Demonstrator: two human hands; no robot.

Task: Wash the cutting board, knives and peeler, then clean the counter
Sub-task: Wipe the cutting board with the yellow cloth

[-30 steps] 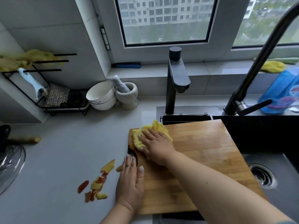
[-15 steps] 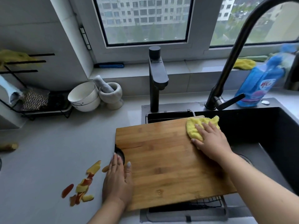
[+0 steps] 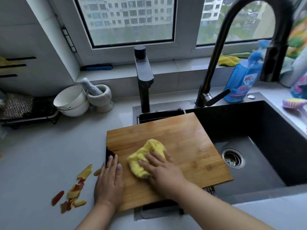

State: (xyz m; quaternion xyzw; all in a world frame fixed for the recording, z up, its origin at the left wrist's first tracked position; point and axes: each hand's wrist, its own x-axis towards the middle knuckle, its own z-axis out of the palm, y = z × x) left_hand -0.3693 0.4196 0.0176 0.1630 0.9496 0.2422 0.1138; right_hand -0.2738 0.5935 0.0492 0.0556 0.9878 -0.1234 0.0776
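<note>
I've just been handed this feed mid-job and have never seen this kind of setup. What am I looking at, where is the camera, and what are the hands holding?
There is no machine here: these are a person's two bare hands, filmed by one wide-angle camera worn on the head and looking down.

A wooden cutting board lies across the left part of a dark sink. The right hand presses a yellow cloth flat onto the board, fingers spread over it. The left hand lies flat on the board's left edge, steadying it.

On the grey counter, left of the board, lie fruit peels. Further back stand white bowls and a mortar with pestle. A blue soap bottle stands behind the sink.
</note>
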